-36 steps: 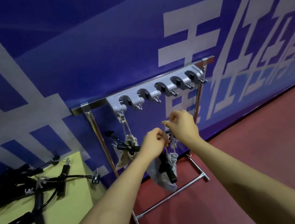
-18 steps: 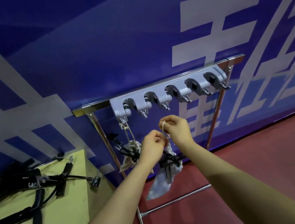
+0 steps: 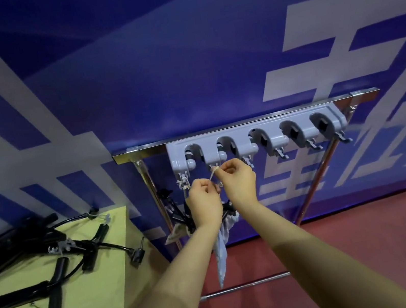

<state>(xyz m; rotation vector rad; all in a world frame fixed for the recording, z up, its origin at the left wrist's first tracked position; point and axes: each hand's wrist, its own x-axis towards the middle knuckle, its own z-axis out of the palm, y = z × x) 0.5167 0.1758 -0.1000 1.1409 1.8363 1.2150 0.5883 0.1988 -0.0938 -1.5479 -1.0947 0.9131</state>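
Left hand (image 3: 203,202) and right hand (image 3: 237,183) close together, both pinching a pale cord (image 3: 212,174) just under the second hook (image 3: 215,164) of the grey holder (image 3: 247,136), cloth pouch (image 3: 220,253) dangling below the left wrist, metal stand (image 3: 245,123) against the blue wall (image 3: 153,54), black handles (image 3: 55,272) on the worktop (image 3: 85,294)

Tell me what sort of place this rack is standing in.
Probably an indoor sports hall or event venue: a blue printed banner wall with big white characters, a smooth red floor, and a free-standing chrome rack carrying a grey plastic hook strip.
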